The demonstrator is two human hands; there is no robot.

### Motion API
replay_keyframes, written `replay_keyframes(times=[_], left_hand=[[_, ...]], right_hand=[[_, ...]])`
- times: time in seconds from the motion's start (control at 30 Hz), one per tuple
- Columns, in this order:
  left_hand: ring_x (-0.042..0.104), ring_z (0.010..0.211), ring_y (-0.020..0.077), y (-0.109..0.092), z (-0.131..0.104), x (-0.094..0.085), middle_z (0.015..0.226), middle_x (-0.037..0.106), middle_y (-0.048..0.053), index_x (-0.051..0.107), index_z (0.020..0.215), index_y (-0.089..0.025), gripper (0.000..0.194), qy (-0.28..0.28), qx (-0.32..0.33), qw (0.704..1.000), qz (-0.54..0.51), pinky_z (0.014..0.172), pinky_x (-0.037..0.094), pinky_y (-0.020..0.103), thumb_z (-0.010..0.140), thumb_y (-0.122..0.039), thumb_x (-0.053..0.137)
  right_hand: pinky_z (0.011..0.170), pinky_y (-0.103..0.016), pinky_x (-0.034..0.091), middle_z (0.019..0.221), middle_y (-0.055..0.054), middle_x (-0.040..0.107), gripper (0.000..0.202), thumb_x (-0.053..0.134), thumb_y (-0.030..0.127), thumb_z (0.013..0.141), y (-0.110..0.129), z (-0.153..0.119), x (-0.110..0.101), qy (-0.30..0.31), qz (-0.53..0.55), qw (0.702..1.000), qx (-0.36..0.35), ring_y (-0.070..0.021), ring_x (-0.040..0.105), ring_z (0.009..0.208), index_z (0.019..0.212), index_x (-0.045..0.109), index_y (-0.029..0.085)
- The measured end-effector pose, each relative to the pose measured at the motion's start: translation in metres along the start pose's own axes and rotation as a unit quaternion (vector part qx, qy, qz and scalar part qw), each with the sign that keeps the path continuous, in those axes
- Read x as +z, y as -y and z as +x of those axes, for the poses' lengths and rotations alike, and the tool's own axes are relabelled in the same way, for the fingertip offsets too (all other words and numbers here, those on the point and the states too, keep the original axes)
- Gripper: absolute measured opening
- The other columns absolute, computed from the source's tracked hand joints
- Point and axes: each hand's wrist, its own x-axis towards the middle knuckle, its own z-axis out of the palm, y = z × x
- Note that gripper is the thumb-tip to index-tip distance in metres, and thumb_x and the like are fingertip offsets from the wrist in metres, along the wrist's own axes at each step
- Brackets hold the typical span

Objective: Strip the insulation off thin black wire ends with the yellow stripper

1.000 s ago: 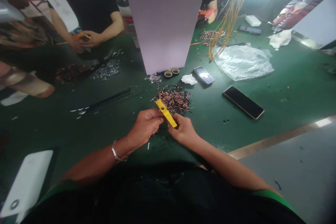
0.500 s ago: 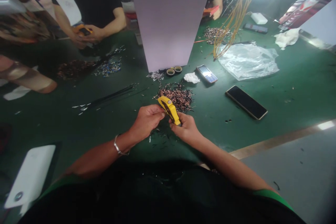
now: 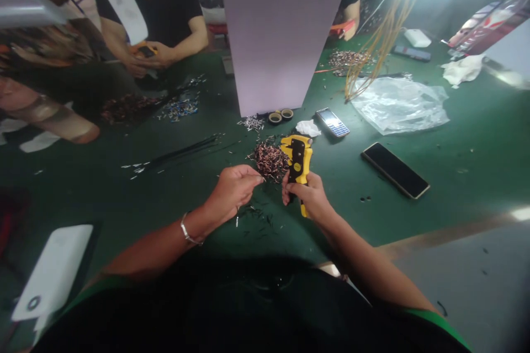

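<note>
Yellow-and-black plastic wire stripper (image 3: 297, 160) stands nearly upright, head pointing away, handles clenched in right hand (image 3: 309, 197); left hand (image 3: 234, 190) pinches something unclear.

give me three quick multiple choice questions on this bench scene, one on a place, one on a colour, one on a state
1. Where is the heap of short wire pieces?
A. just beyond the hands
B. on the clear plastic bag
C. on the white box

2. What colour is the tool in the right hand?
A. red and white
B. yellow and black
C. blue

3. How is the large phone?
A. lit
B. dark, flat on the green table
C. held up

Key: 1 A, the heap lies just past the left hand; 2 B, yellow body with black parts; 3 B, its screen is black.
</note>
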Motion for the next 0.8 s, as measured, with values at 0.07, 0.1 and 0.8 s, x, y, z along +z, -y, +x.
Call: replay_keyframes(times=[0.07,0.1,0.8], left_hand=[[0.025,0.033,0.0012,-0.001,0.0,-0.001,0.041,0.034,-0.01,0.057,0.063,-0.019,0.014,0.002,0.002,1.0,0.002,0.038,0.011,0.024,0.072,-0.018,0.066],[0.025,0.033,0.0013,-0.001,-0.001,-0.002,0.042,0.035,-0.01,0.057,0.063,-0.02,0.013,0.002,0.005,1.0,0.004,0.038,0.011,0.024,0.072,-0.018,0.066],[0.05,0.05,0.0091,-0.013,0.012,-0.031,0.055,0.062,-0.002,0.075,0.081,-0.018,0.013,0.009,0.243,0.936,0.255,0.049,0.04,0.024,0.081,-0.025,0.064]], right_hand=[[0.048,-0.028,0.048,0.053,0.003,0.062,0.01,0.064,0.015,0.064,-0.002,0.001,0.0,0.032,0.012,0.999,0.002,-0.0135,0.057,0.045,0.073,0.062,0.017],[0.051,-0.029,0.049,0.055,0.002,0.063,0.011,0.064,0.014,0.063,-0.003,0.001,-0.001,0.046,0.023,0.999,0.004,-0.0141,0.058,0.047,0.074,0.063,0.016],[0.074,-0.041,0.053,0.078,-0.007,0.075,0.035,0.064,0.013,0.064,-0.003,-0.002,-0.005,0.257,0.14,0.951,0.104,-0.0238,0.07,0.071,0.099,0.069,0.012]])
